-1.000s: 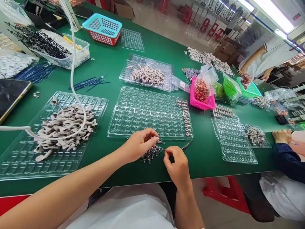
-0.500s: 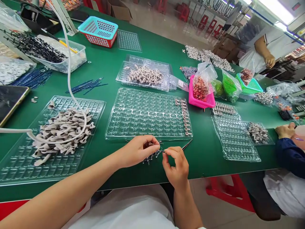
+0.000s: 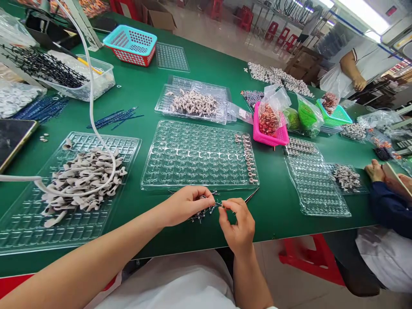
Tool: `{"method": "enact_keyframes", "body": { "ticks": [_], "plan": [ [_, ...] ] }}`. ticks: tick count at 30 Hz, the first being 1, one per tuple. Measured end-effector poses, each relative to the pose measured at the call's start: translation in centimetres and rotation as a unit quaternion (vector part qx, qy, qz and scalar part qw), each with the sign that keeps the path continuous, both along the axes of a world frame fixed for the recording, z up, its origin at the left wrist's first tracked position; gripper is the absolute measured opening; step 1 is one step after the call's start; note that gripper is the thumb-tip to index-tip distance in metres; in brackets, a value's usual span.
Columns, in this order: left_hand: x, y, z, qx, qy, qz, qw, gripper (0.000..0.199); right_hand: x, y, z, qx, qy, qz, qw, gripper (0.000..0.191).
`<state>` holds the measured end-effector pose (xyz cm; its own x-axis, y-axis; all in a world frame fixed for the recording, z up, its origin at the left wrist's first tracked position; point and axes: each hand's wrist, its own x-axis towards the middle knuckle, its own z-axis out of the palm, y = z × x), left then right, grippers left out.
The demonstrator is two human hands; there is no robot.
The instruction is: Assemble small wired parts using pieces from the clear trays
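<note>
My left hand (image 3: 189, 205) and my right hand (image 3: 238, 221) meet near the table's front edge, each pinched on a thin wired part (image 3: 217, 203) that is too small to make out fully. Under the fingers lies a small pile of wired parts (image 3: 201, 214), partly covered by my left hand. Just beyond the hands is a large clear tray (image 3: 196, 150), with small pinkish parts (image 3: 249, 161) set in its right-hand columns. Dark tweezers (image 3: 251, 195) lie by the tray's front right corner.
At left, a tray (image 3: 28, 231) bears a heap of grey-beige shells (image 3: 83, 180), with a white cable (image 3: 92, 98) over it. Farther back stand a blue-red basket (image 3: 131, 43) and a pink basket (image 3: 270, 138). A co-worker's sleeve (image 3: 389, 210) is at right.
The view has shifted slightly. My hands keep nearly the same pose, still pinched together. The co-worker's hands at right have moved, and a flat light-brown object now shows there.
</note>
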<state>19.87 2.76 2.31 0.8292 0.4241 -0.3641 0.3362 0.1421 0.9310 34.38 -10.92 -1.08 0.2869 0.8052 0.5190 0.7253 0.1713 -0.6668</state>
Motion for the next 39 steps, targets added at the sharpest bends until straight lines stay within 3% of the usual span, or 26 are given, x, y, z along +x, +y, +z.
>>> {"method": "enact_keyframes", "body": {
  "ticks": [5,10,22,30,39],
  "plan": [
    [-0.1,0.1,-0.3,-0.013,-0.002,0.01,1.0,0.03,-0.1,0.1,-0.1,-0.01,0.019,0.007,1.0,0.02],
    [0.0,0.1,-0.5,-0.076,-0.012,0.012,0.997,0.03,0.0,0.1,-0.7,0.015,0.006,0.015,1.0,0.028],
    [-0.1,0.3,-0.7,-0.06,-0.001,0.007,0.998,0.03,0.0,0.1,-0.7,0.036,-0.007,0.01,0.999,0.031],
    [0.0,0.2,0.2,-0.186,-0.03,-0.006,0.982,0.032,0.1,-0.2,-0.7,0.027,0.045,0.011,0.999,0.025],
    [-0.2,0.2,-0.3,-0.215,-0.068,-0.016,0.974,0.029,0.0,-0.4,-0.4,0.0,0.14,0.018,0.99,0.019]
  ]
}}
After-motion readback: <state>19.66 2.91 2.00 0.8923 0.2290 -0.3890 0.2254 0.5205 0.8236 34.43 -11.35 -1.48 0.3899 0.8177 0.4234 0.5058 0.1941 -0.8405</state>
